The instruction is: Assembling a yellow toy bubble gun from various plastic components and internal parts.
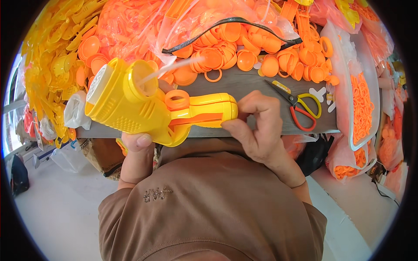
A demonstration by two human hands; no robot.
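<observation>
A yellow plastic toy gun (130,104) is held sideways above the table's front edge. It has a white round grille (98,83) at its left end, an orange ring (176,99) and an orange strip along its handle. A thin translucent tube (167,69) sticks out of its round opening. My left hand (138,142) grips the body from beneath, the thumb on the near side and most fingers hidden behind it. My right hand (259,126) is closed at the handle's right end, thumb and index finger pinching it. Whether a small part sits between those fingertips is hidden.
Orange round caps (217,56) and bagged orange parts pile along the back. Yellow parts (56,65) heap at the left. Open scissors (300,104) with red and yellow handles lie right of my right hand. A clear bin (344,87) holds small orange rings.
</observation>
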